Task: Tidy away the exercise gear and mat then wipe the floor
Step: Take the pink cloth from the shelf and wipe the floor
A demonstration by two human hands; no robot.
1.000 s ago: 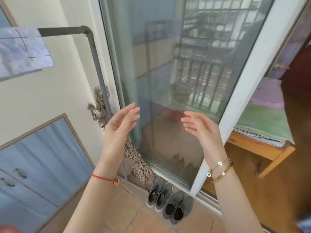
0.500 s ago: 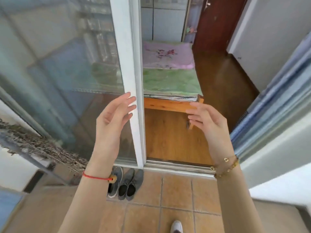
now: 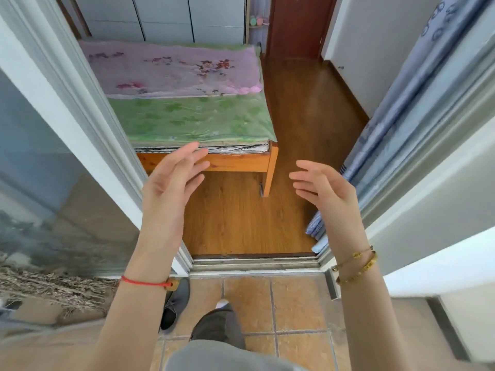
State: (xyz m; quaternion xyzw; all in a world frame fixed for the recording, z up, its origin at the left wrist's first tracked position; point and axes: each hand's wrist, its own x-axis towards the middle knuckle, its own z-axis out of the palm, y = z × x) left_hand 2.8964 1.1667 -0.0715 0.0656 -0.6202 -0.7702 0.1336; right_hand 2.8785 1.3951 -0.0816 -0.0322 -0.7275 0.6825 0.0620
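**Empty-handed at the doorway**

Beside the glass door point(image 3: 53, 183), the left hand point(image 3: 171, 180) is raised, fingers relaxed, holding nothing. Ahead lie the bed point(image 3: 187, 116) and the wood floor point(image 3: 241, 223). The right hand point(image 3: 324, 188) is likewise loose and empty, near the curtain point(image 3: 401, 89). No gear or mat is in view, so tidying can't be judged. Wiping looks not yet begun.

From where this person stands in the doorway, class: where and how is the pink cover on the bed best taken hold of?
Probably pinch the pink cover at its near corners, coming from the foot of the bed. It lies flat on the green sheet with its near edge facing the doorway. The left hand and right hand are open, empty.
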